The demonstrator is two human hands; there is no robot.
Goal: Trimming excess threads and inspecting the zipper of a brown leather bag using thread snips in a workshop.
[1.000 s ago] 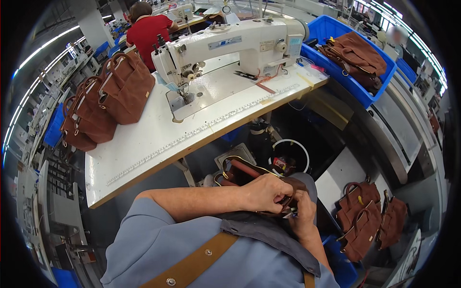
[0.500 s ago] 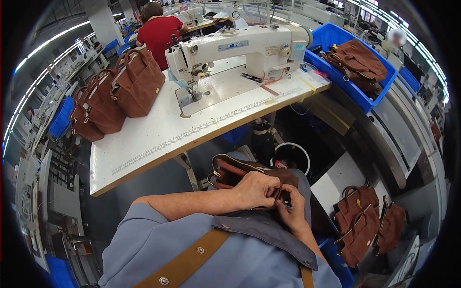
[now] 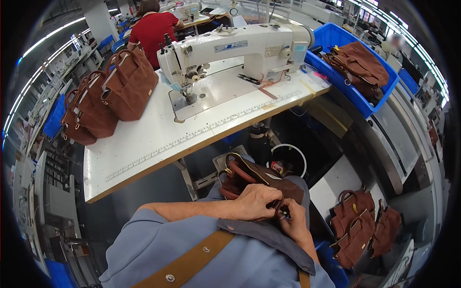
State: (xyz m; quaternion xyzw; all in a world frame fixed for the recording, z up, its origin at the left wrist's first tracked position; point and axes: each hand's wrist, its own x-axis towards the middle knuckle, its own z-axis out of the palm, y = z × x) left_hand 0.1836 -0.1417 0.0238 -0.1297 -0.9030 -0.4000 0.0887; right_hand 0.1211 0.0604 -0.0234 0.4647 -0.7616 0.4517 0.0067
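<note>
A brown suede handbag (image 3: 249, 175) with rolled handles lies in my lap, below the table's front edge. My left hand (image 3: 257, 201) curls over its near rim and grips it. My right hand (image 3: 293, 222) presses against the same rim, fingers pinched around a small dark tool whose kind I cannot make out. Both hands touch each other over the bag. My blue sleeve and a tan strap fill the lower frame.
A white sewing machine (image 3: 235, 50) stands on the white table (image 3: 144, 144). Three brown handbags (image 3: 108, 96) stand at its left end. A blue bin (image 3: 355, 84) at the right holds another bag. More bags (image 3: 357, 228) lie on the floor right. A person in red (image 3: 153, 29) sits beyond.
The view has shifted so the table sits higher and farther. My hands stay together on the bag in my lap, and more of the bag now shows.
</note>
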